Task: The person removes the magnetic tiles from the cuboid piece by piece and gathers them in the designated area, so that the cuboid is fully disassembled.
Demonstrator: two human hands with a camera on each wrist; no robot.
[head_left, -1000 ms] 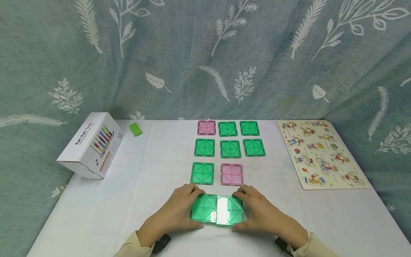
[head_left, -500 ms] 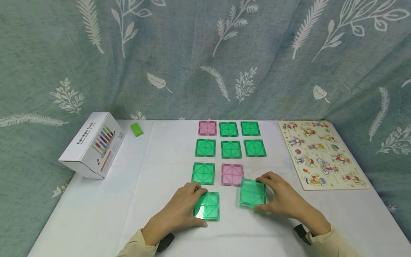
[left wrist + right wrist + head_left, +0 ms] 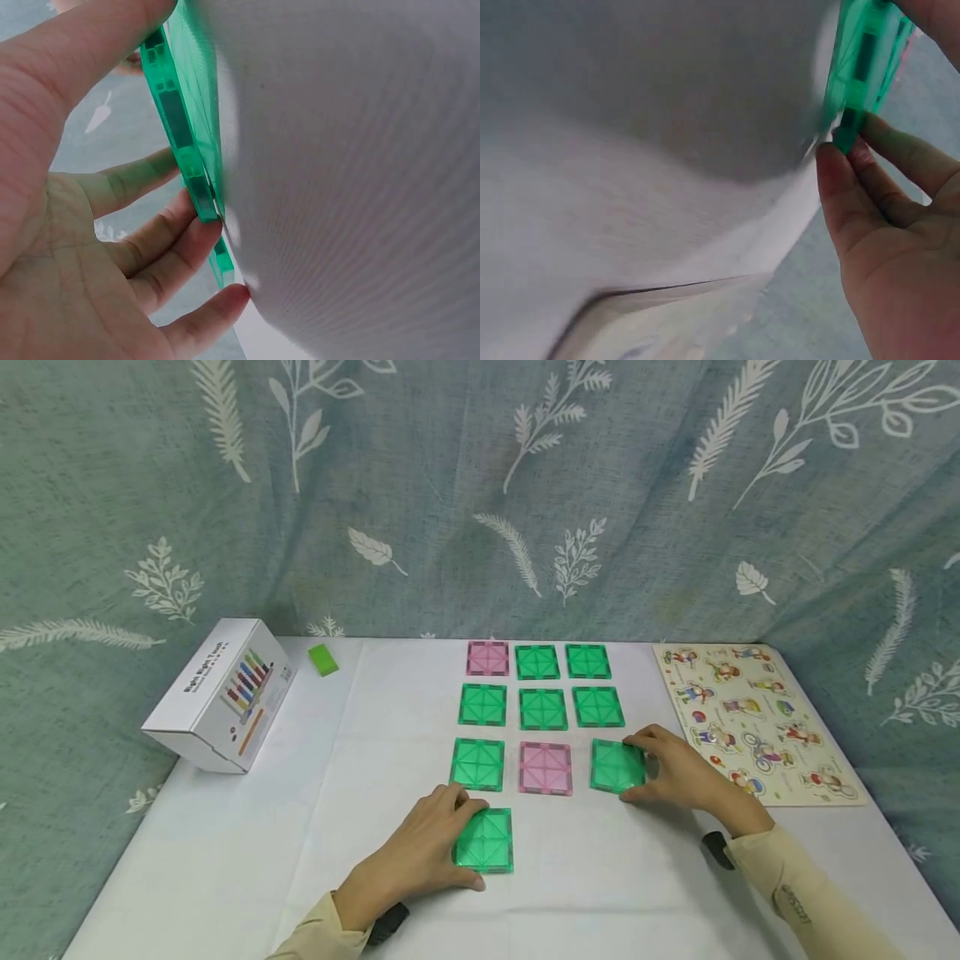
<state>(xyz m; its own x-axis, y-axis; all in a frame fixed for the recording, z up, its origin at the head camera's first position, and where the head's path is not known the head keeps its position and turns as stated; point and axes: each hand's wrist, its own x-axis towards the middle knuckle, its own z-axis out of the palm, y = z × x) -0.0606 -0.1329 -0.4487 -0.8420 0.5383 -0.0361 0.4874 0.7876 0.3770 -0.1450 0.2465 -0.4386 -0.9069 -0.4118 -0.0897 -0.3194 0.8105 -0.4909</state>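
Observation:
My left hand (image 3: 423, 843) grips a green square magnetic tile (image 3: 486, 842) by its edges, nearest the table's front. In the left wrist view, the thumb and fingers meet the rim of that green tile (image 3: 174, 120), which lies by the white cloth. Farther right, my right hand (image 3: 678, 772) pinches another green tile (image 3: 617, 766) between thumb and fingers, just right of a pink tile (image 3: 545, 768). The right wrist view shows this green tile (image 3: 855, 75) with one corner at the fingertips. A separate green tile (image 3: 477, 765) lies left of the pink one.
Behind lie two rows of tiles, with a pink tile (image 3: 487, 658) at the back left and several green ones. A white box (image 3: 225, 693) and a small green block (image 3: 323, 660) are on the left. A picture puzzle board (image 3: 750, 718) lies right, close to the right forearm.
My right hand has carried its green tile away from the left hand's tile, rightward and back, to beside the pink tile. The left hand stays at its tile, having shifted slightly.

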